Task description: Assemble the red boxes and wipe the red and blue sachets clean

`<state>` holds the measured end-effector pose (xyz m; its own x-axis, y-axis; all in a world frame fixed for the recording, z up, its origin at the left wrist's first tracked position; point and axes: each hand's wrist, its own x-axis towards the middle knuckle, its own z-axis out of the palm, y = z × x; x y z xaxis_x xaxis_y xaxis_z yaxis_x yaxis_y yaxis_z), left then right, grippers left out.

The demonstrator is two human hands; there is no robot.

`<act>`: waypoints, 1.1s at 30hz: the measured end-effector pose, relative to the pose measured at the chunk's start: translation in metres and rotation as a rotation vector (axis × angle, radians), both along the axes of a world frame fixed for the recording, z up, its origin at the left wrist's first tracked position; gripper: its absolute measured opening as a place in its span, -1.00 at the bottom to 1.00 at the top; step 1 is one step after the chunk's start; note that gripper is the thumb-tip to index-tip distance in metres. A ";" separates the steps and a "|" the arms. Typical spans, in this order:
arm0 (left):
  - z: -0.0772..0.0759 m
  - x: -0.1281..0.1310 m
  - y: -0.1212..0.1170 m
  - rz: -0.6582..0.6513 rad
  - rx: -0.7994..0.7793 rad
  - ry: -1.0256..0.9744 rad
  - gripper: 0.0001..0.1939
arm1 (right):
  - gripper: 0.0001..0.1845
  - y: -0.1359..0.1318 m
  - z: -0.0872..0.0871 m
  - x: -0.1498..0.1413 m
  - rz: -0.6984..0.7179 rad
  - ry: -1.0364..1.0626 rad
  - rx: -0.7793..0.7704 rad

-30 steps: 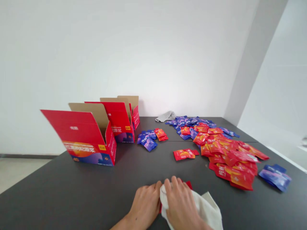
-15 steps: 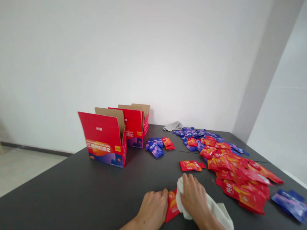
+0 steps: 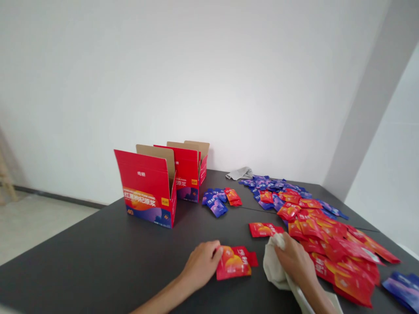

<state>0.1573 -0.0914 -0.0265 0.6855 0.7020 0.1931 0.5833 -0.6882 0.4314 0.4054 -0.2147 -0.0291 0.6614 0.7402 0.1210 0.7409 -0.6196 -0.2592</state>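
A red packet [image 3: 234, 262] lies flat on the dark table [image 3: 108, 261] in front of me. My left hand [image 3: 202, 263] pinches its left edge with curled fingers. To its right, my right hand [image 3: 293, 258] is closed on a crumpled white cloth [image 3: 274, 267] that trails off toward the lower right. Another red packet [image 3: 264, 229] lies just beyond the cloth.
Two open red cartons [image 3: 149, 192] [image 3: 188, 173] stand at the left back. A small heap of blue and red packets [image 3: 221, 200] lies beside them. A wide spread of red and blue packets [image 3: 322, 231] covers the right side. A grey cloth [image 3: 240, 173] lies by the wall.
My right hand has slid the cloth to the right off the red packet, which now lies uncovered. My left hand still holds the packet's left edge. My view has shifted left.
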 end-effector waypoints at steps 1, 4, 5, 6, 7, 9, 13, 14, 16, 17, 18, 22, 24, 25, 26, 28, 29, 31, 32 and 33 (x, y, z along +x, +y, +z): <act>0.008 0.001 0.015 0.017 -0.057 -0.101 -0.65 | -0.68 -0.001 0.001 0.008 -0.007 0.047 0.026; 0.040 0.012 0.061 0.084 -0.210 -0.417 -0.67 | -0.69 -0.003 0.000 0.018 -0.017 0.111 0.112; 0.050 0.019 0.075 0.116 -0.261 -0.501 -0.69 | -0.69 -0.003 -0.001 0.019 -0.010 0.123 0.132; 0.059 0.027 0.088 0.161 -0.302 -0.563 -0.70 | -0.70 -0.002 -0.002 0.018 0.004 0.134 0.145; 0.066 0.036 0.099 0.185 -0.319 -0.588 -0.71 | -0.71 -0.001 -0.004 0.017 0.022 0.144 0.153; 0.072 0.055 0.115 0.214 -0.356 -0.587 -0.72 | -0.75 0.000 -0.007 0.014 0.059 0.155 0.155; 0.058 0.081 0.124 0.196 -0.451 -0.442 -0.68 | -0.83 0.000 -0.007 0.009 0.079 0.125 0.132; 0.052 0.082 0.123 0.187 -0.454 -0.395 -0.68 | -0.82 -0.001 -0.006 0.008 0.081 0.114 0.132; 0.041 0.080 0.119 0.180 -0.424 -0.331 -0.69 | -0.81 -0.003 -0.003 0.005 0.082 0.099 0.137; 0.036 0.077 0.117 0.170 -0.377 -0.313 -0.69 | -0.81 -0.003 -0.001 0.004 0.082 0.092 0.138; 0.031 0.075 0.116 0.142 -0.296 -0.286 -0.64 | -0.81 -0.004 0.001 0.003 0.081 0.085 0.137; 0.008 0.071 0.119 -0.069 0.120 0.043 -0.27 | -0.77 -0.004 0.005 -0.005 0.072 0.063 0.136; -0.004 0.074 0.128 -0.104 0.191 0.195 -0.31 | -0.73 -0.004 0.006 -0.009 0.071 0.066 0.132; -0.010 0.076 0.134 -0.099 0.203 0.226 -0.37 | -0.72 -0.004 0.007 -0.010 0.073 0.069 0.126; -0.015 0.077 0.142 -0.092 0.221 0.234 -0.44 | -0.71 -0.004 0.007 -0.012 0.077 0.071 0.120; -0.022 0.077 0.160 -0.083 0.271 0.222 -0.53 | -0.70 -0.004 0.008 -0.014 0.082 0.072 0.118; -0.024 0.076 0.169 -0.090 0.298 0.212 -0.55 | -0.70 -0.004 0.008 -0.015 0.084 0.073 0.120; -0.026 0.073 0.186 -0.106 0.333 0.195 -0.57 | -0.70 -0.004 0.009 -0.017 0.090 0.077 0.122; -0.025 0.072 0.192 -0.110 0.337 0.190 -0.58 | -0.70 -0.004 0.010 -0.018 0.092 0.080 0.119; -0.023 0.071 0.196 -0.108 0.334 0.189 -0.59 | -0.70 -0.004 0.011 -0.018 0.091 0.083 0.116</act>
